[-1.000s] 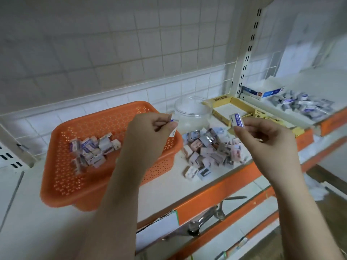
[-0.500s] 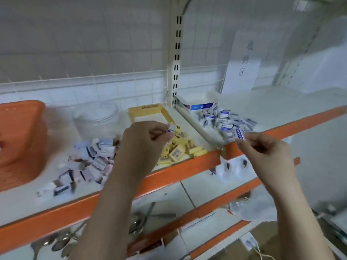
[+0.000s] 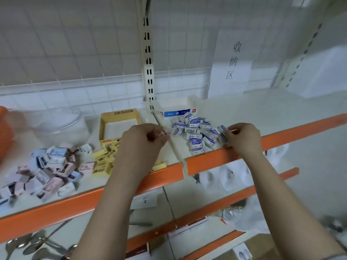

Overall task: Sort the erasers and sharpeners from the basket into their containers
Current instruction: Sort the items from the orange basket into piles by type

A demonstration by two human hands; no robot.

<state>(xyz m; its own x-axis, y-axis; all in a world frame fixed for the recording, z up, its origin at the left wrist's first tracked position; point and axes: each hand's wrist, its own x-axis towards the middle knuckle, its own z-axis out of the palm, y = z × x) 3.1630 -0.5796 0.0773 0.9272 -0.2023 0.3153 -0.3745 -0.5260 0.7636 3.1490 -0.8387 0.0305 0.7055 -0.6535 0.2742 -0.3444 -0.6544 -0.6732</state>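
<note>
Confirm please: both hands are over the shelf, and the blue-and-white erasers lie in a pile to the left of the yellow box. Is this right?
One detail is wrong. In the head view the blue-and-white erasers lie to the right of the yellow box, not left. Both hands, left hand and right hand, are indeed over the shelf.
</note>
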